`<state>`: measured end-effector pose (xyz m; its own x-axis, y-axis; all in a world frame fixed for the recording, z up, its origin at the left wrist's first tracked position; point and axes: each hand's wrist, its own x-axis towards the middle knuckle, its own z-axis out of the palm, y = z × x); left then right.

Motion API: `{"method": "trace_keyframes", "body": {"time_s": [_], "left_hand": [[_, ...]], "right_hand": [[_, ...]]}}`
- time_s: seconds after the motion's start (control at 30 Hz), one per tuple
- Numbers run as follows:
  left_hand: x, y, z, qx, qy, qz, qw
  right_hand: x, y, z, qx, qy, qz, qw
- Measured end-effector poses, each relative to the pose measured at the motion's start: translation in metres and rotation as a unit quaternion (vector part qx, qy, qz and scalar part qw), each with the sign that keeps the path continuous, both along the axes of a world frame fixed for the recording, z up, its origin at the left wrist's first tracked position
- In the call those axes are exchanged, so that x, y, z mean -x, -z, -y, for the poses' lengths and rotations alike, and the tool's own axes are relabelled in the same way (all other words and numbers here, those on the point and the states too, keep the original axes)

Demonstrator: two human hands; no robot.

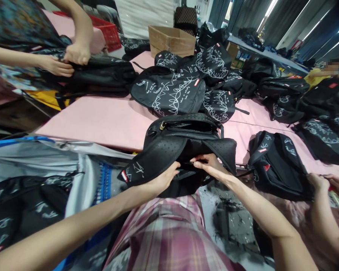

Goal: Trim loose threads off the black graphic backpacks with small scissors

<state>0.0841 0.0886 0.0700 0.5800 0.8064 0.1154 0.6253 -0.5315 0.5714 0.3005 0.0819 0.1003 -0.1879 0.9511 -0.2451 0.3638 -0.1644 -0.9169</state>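
Observation:
A black backpack lies at the near table edge, its upper pocket gaping and a gold-coloured zip pull showing. Its wide padded straps spread toward me, the left one with white scribbles and a red-and-white tag. My left hand is closed at the inner edge of that strap, its fingertips partly hidden by the bag. Across the dark gap between the straps, my right hand pinches a part of the backpack between thumb and fingers. Exactly which piece of fabric or zip is held is too dark to make out.
Printed black backpacks pile up on the pink table beyond. A cardboard box stands behind them. Co-workers' hands handle bags at left and right. A grey-lined bin holding bags is at my left.

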Motion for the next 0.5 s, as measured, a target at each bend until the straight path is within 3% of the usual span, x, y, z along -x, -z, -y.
{"method": "trace_keyframes", "body": {"time_s": [0.13, 0.27, 0.5], "left_hand": [[-0.017, -0.017, -0.016, 0.092, 0.057, -0.045, 0.993], [-0.039, -0.031, -0.027, 0.154, 0.065, -0.047, 0.985], [-0.066, -0.02, -0.039, 0.193, 0.048, -0.024, 0.98]], "right_hand": [[-0.001, 0.005, 0.002, -0.015, 0.042, -0.024, 0.999], [-0.003, 0.008, 0.005, -0.034, 0.052, -0.037, 0.997], [-0.011, 0.016, 0.002, -0.045, 0.053, -0.112, 0.991]]}}
